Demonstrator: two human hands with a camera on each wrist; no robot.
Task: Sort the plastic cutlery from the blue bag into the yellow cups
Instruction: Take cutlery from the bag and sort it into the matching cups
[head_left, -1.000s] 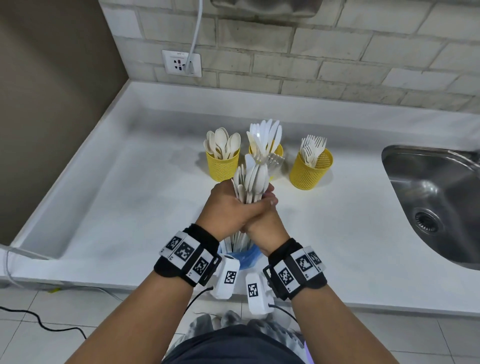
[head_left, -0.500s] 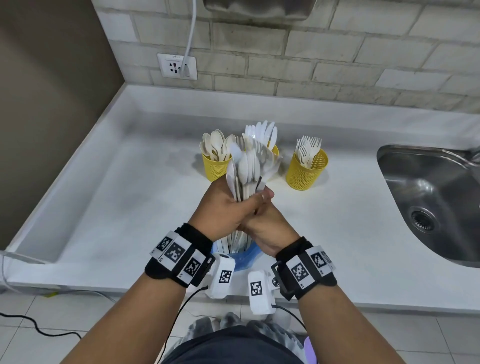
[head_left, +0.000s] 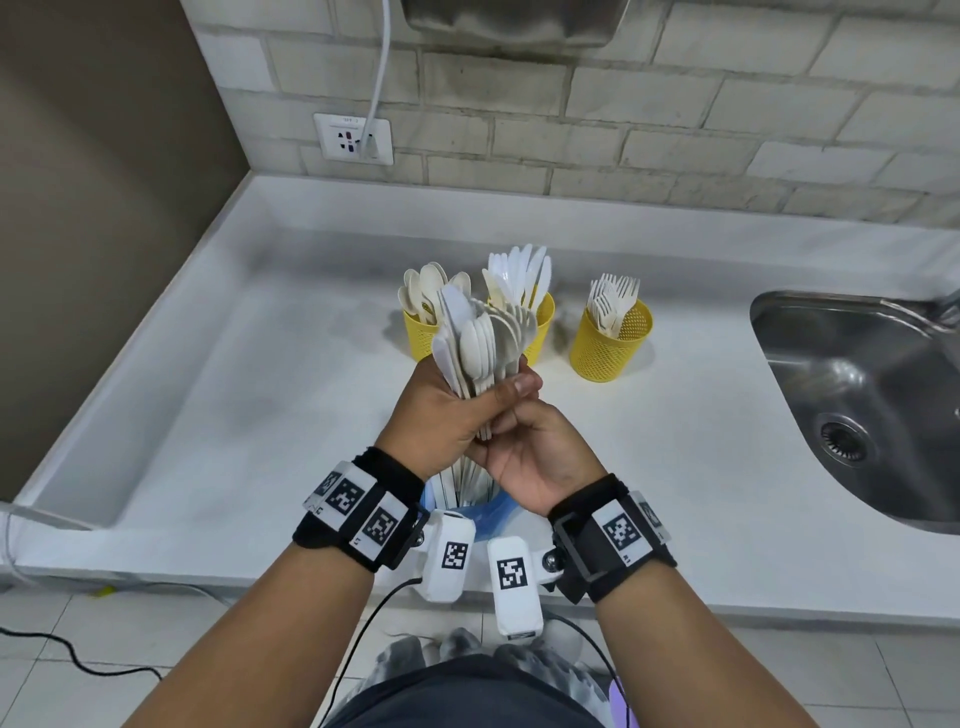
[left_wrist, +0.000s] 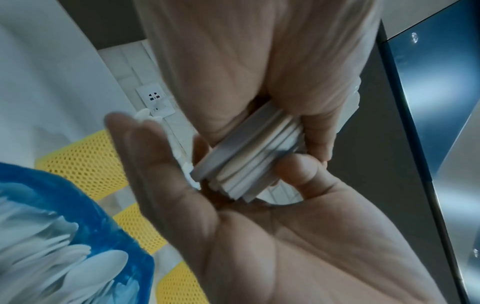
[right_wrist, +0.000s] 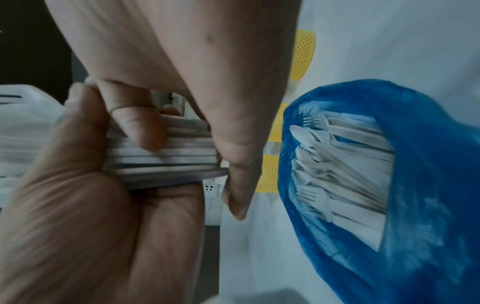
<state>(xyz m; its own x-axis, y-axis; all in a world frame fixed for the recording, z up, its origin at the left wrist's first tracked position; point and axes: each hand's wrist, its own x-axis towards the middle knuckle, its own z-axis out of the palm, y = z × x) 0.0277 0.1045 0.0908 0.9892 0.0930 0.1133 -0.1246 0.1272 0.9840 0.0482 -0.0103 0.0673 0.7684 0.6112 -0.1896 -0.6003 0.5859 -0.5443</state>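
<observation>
Both hands hold one bundle of white plastic cutlery (head_left: 478, 343) upright above the counter, spoon bowls and knife blades fanned at its top. My left hand (head_left: 447, 410) wraps the bundle with its thumb across the front. From below and to the right, my right hand (head_left: 530, 447) grips the handle ends (left_wrist: 246, 164). The blue bag (head_left: 493, 514) sits under my wrists, and more cutlery (right_wrist: 337, 164) lies inside it. Behind the bundle stand three yellow mesh cups: spoons (head_left: 418, 332), knives (head_left: 543, 317) and forks (head_left: 613, 343).
A steel sink (head_left: 857, 395) is set into the white counter (head_left: 260, 415) at the right. The counter meets a brick wall with a socket (head_left: 353, 137) and a plugged-in cable. A raised lip runs along the counter's left side.
The bundle has risen out of the bag and moved forward toward the cups. Its top has fanned out. My right hand has dropped lower on the handles.
</observation>
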